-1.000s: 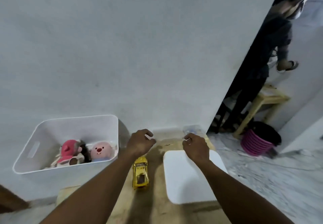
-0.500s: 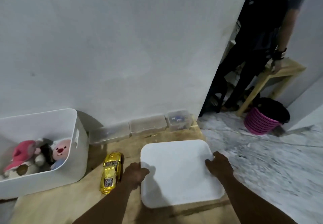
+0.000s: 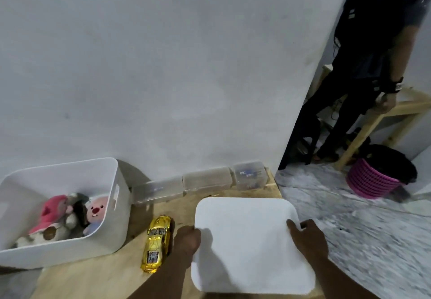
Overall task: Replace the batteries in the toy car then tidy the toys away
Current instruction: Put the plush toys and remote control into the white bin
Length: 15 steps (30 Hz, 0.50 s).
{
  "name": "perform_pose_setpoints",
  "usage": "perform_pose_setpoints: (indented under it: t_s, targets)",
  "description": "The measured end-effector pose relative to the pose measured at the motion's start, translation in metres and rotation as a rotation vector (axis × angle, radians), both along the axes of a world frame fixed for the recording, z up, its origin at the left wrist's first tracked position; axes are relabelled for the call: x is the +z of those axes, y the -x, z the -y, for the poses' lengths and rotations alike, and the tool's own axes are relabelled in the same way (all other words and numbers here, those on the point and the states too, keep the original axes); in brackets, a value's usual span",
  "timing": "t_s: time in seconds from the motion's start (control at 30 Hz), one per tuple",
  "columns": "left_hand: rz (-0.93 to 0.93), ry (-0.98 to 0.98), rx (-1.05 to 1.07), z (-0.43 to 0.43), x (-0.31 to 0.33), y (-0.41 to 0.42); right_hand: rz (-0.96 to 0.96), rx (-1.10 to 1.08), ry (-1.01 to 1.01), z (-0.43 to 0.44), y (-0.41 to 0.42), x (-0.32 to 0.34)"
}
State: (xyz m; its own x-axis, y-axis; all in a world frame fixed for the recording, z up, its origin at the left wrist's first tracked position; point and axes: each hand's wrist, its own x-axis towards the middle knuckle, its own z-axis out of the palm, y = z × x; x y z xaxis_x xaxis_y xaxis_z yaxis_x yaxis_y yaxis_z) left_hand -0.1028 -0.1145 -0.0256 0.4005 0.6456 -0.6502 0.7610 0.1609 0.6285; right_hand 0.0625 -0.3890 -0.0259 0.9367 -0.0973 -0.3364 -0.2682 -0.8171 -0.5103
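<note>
A flat white lid [image 3: 247, 242] lies over the right part of the wooden table [image 3: 98, 277]. My left hand [image 3: 186, 240] grips its left edge and my right hand [image 3: 307, 238] grips its right edge. Just left of my left hand lies a shiny yellow toy car [image 3: 157, 242], pointing away from me. At the far left stands a white open bin [image 3: 112, 219] holding plush toys [image 3: 70, 217], among them a pink one and a pale pink-faced one.
Three small clear plastic boxes [image 3: 205, 182] line the wall at the table's back edge. The table ends just right of the lid, above a marbled floor. Another person [image 3: 373, 65] stands at the right by a wooden stand, near a pink basket [image 3: 370, 182].
Both hands came down from the back of the table and took hold of the lid's two sides. The view tilted down and to the right.
</note>
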Motion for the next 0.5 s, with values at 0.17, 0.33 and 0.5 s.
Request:
perform_pose_setpoints:
  t_s: [0.17,0.33,0.5]
  targets:
    - [0.140,-0.192,0.005,-0.024,0.073,-0.002,0.129,0.007,-0.079,-0.029,-0.011,0.049]
    - [0.222,-0.334,0.059,-0.086,0.144,0.026,0.217,0.083,-0.201,-0.109,-0.003,0.098]
    - [0.218,-0.540,0.170,-0.165,0.193,0.082,0.261,0.199,-0.254,-0.208,0.035,0.143]
